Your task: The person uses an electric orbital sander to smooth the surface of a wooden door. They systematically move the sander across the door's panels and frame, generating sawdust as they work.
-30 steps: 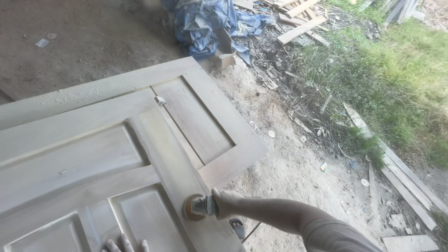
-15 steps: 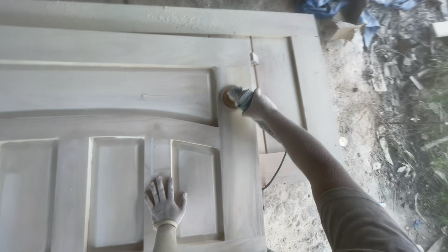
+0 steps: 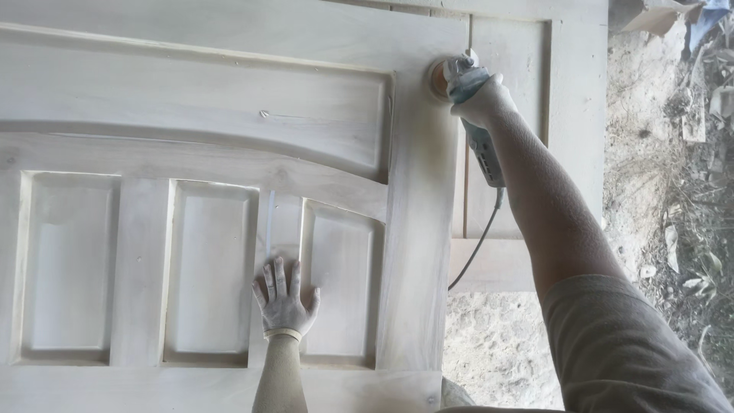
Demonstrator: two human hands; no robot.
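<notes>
A large unfinished pale wooden door [image 3: 191, 99] with raised panels lies flat below me. My left hand [image 3: 284, 298], in a dusty white glove, rests flat with fingers spread on a narrow upright between two lower panels. My right hand [image 3: 480, 102], also gloved, grips a corded angle grinder [image 3: 466, 84]. Its round sanding disc [image 3: 438, 79] presses on the door's wide vertical stile near the top. The grinder's body runs back under my forearm, and its cable [image 3: 475, 248] hangs down off the door's edge.
Bare sandy ground [image 3: 497, 352] lies to the right of the door. Rubble, dry leaves and wood scraps [image 3: 696, 153] are strewn along the far right. A blue tarp corner [image 3: 707, 15] shows at the top right.
The grinder has slid further up the stile, away from me. My left hand stays flat on the same upright. The view has tilted down and closer to the door.
</notes>
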